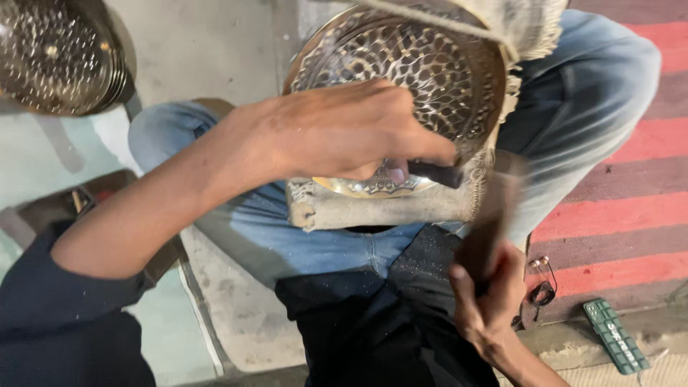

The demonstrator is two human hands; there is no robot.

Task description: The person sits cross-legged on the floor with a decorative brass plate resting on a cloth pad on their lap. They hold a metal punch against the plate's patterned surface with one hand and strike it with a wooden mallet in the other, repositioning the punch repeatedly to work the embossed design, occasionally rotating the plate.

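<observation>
Chisel [433, 173] is pinched in left hand [344, 132] on brass plate [401, 64]; hammer [487, 229], clenched in right hand [487, 301], could strike fingers if mis-swung.

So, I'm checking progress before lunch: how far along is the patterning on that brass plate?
Most of the brass plate already shows pierced pattern. In hand: the left hand sets a dark punch at its lower rim, the right hand swings a blurred hammer. The bottom edge looks unfinished.
</observation>
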